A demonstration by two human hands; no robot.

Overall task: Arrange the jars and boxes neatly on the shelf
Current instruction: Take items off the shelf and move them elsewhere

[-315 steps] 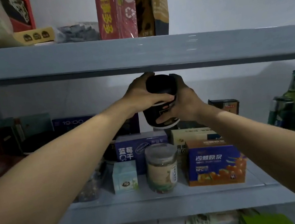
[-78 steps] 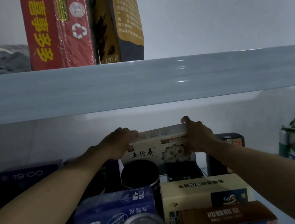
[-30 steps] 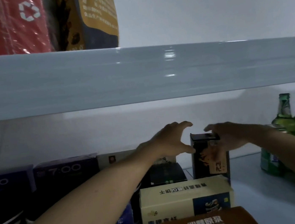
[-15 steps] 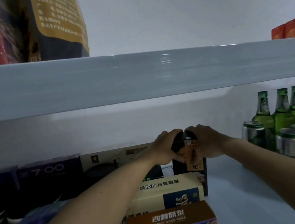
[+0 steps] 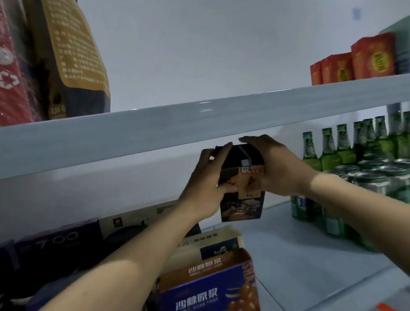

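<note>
Dark box [image 5: 242,203]: gripped on its left side by the left hand [image 5: 208,188] and on its right side by the right hand [image 5: 275,167], fingers curled round it. Now lifted clear of the shelf [image 5: 287,248], where it stood half a second ago. Position: just under the upper shelf board [image 5: 144,131], left of the green bottles [image 5: 327,148], beyond the orange-and-blue box [image 5: 211,299].

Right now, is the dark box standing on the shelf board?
No, both hands, the left hand and the right hand, hold the dark box lifted, with its bottom edge clear above the shelf board.
</note>
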